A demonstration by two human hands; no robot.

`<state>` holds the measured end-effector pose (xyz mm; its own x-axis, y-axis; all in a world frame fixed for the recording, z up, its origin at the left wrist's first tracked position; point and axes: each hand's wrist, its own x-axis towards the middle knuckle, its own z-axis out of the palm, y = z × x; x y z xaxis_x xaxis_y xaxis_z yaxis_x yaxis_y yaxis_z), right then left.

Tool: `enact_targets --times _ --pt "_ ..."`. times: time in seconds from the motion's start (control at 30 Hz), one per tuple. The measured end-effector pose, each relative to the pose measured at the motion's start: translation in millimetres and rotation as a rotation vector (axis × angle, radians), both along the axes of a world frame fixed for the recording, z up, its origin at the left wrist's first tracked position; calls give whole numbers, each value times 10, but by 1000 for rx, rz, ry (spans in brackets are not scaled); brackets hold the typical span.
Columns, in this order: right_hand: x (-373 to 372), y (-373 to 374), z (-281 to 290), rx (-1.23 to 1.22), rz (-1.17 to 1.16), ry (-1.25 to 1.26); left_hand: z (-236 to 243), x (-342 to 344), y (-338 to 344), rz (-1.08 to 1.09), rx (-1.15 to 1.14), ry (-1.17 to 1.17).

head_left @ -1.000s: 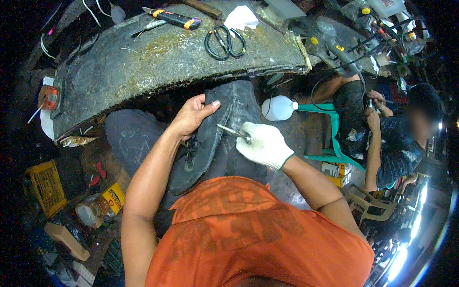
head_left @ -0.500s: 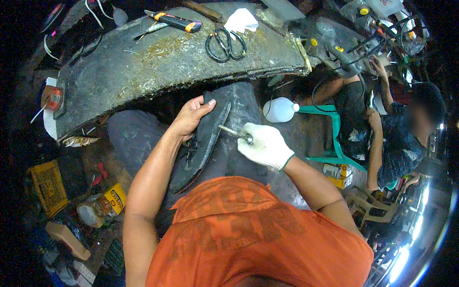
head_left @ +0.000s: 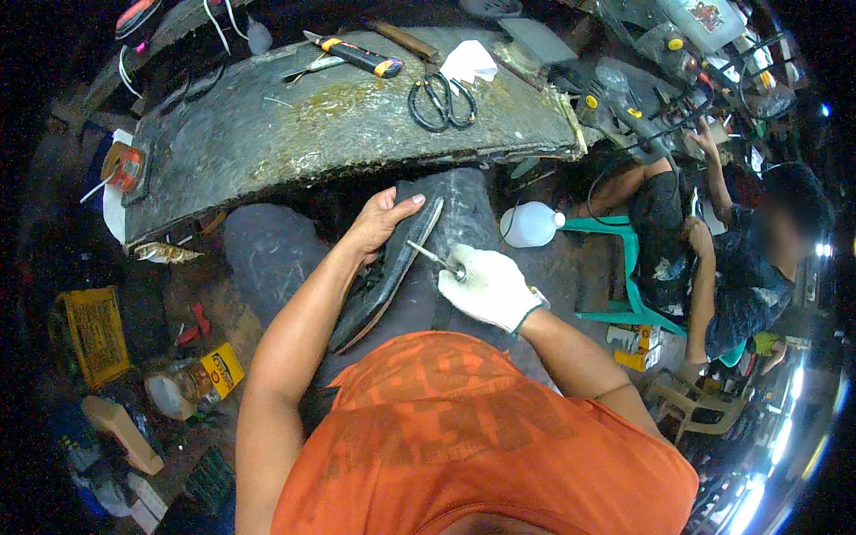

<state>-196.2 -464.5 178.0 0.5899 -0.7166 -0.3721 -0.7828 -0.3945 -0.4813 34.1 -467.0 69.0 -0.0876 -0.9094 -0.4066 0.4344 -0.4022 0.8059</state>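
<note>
Left hand (head_left: 385, 217), bare, grips the upper end of a dark shoe (head_left: 385, 278), fingers curled over its edge, thumb out. Right hand (head_left: 489, 287), in a white glove, is fisted around a thin metal tool (head_left: 432, 256); its tip touches the shoe's sole rim. Shoe lies tilted across my lap on dark trousers. Just beyond sits a worn bench (head_left: 339, 134) with scissors (head_left: 441, 100), a yellow-black knife (head_left: 357, 55) and white paper (head_left: 470, 62). White bottle (head_left: 528, 224) to the right, near a seated person (head_left: 758, 267).

A worn, glue-stained table (head_left: 294, 143) carries black scissors (head_left: 441, 100), a yellow-banded knife (head_left: 357, 55) and crumpled white paper (head_left: 470, 62) at its far right.
</note>
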Motion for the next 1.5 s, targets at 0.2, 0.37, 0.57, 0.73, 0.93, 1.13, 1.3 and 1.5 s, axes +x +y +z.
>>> enact_targets --times 0.2,0.37,0.57,0.73,0.93,1.13,1.3,1.5 --pt "63 9 21 -4 14 24 -86 -3 -49 -30 -37 9" --pt "61 39 70 -19 19 51 -69 -10 -52 -34 -30 -9" --pt "58 79 64 -36 32 28 -32 -35 -36 -29 -39 -42" --pt "34 98 30 -67 74 -3 -16 -33 -39 -31 -45 -9" --pt "33 113 -11 -79 86 4 10 -12 -37 -40 -12 -4" --pt "37 130 12 -72 61 -3 -2 -26 -49 -40 -36 29" --pt "58 131 55 -57 67 27 2 -25 -50 -45 -21 29" --pt "67 172 85 -43 81 43 -32 -41 -62 -45 -36 24"
